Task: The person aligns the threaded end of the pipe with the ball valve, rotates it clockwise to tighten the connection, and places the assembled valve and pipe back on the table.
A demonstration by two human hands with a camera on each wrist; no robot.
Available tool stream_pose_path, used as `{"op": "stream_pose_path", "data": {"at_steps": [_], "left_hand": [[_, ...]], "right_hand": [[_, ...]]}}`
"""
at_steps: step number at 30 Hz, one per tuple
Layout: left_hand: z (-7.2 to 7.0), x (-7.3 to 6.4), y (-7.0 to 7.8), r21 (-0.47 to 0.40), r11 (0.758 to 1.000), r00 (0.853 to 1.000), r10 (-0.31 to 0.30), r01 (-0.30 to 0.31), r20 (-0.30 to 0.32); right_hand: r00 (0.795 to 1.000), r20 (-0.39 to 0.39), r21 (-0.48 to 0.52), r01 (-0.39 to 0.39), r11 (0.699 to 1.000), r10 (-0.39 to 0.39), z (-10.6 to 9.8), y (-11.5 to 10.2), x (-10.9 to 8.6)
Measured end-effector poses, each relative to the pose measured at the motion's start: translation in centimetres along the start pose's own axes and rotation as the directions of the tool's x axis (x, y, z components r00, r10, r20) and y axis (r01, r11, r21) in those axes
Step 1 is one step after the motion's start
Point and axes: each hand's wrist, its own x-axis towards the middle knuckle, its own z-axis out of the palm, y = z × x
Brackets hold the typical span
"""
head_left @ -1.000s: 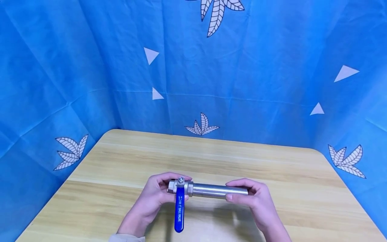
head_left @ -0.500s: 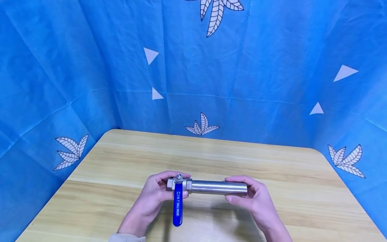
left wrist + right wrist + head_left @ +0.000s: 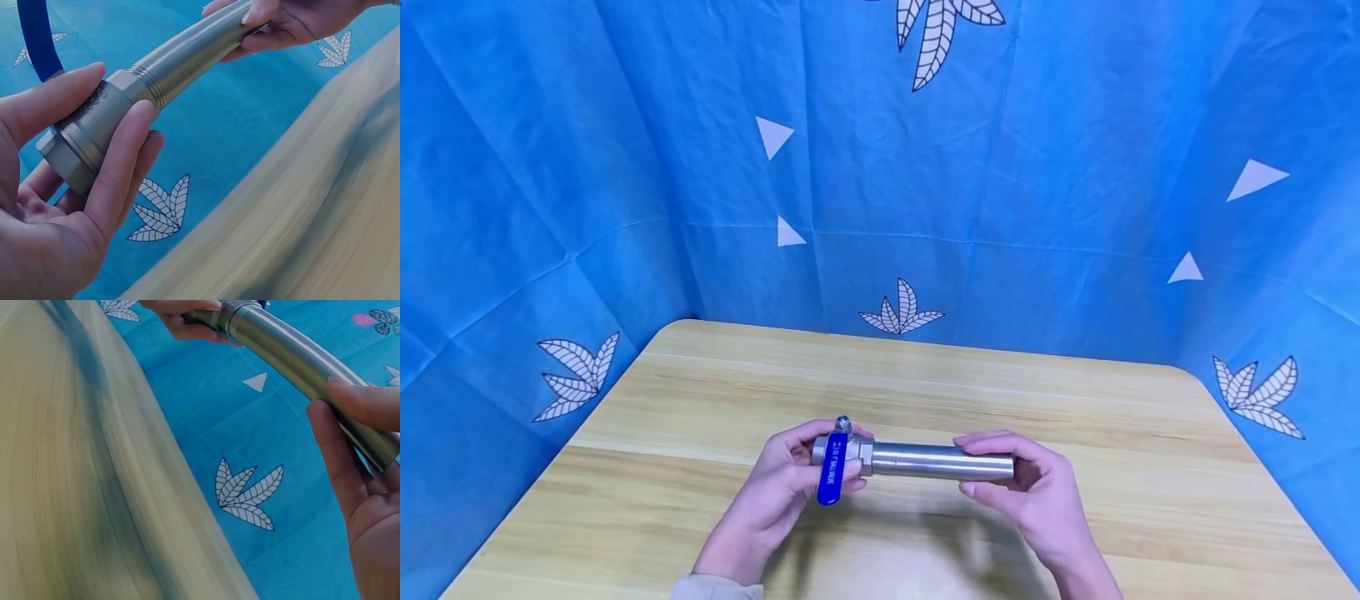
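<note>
My left hand [image 3: 763,496] grips a steel ball valve [image 3: 103,119] around its body, thumb and fingers on opposite sides. The valve's blue lever handle [image 3: 832,471], lettered "1" BALL VALVE", points toward me and stands out from the body. A plain steel pipe [image 3: 917,461] extends from the valve's right hex end, with a few threads showing at the joint in the left wrist view. At the pipe's free end, my right hand [image 3: 1051,500] holds it between thumb and fingers. Valve and pipe are held level above the table, their shadow below.
A light wood-grain table [image 3: 700,383] with rounded far corners lies under the hands. Blue cloth [image 3: 1037,167] printed with white leaves and triangles hangs behind it and along both sides.
The valve has rolled about the pipe's axis, so the blue handle's tip has swung up and looks shorter. Valve and pipe have risen slightly; both hands stay at the same ends.
</note>
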Motion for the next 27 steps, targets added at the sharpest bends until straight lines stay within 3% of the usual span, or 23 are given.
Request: {"op": "stream_pose_path", "data": {"at_steps": [5,8,21,27], "left_hand": [[-0.04,0.04,-0.07,0.015,1.000,1.000,0.004,-0.004,0.004],[-0.04,0.01,-0.10,0.025,1.000,1.000,0.009,-0.009,0.000],[0.08,0.01,-0.33,0.047,0.998,0.999,0.048,-0.048,0.000],[0.10,0.08,-0.34,0.032,0.999,1.000,0.026,-0.025,-0.015]], "right_hand": [[0.988,-0.047,0.010,-0.149,0.989,0.149,0.14,-0.09,-0.10],[0.985,-0.033,0.050,-0.167,0.985,0.169,0.15,0.13,-0.05],[0.986,0.006,0.102,-0.167,0.981,0.167,-0.09,0.47,0.14],[0.998,0.042,-0.010,-0.042,0.999,0.043,0.22,0.79,0.25]]}}
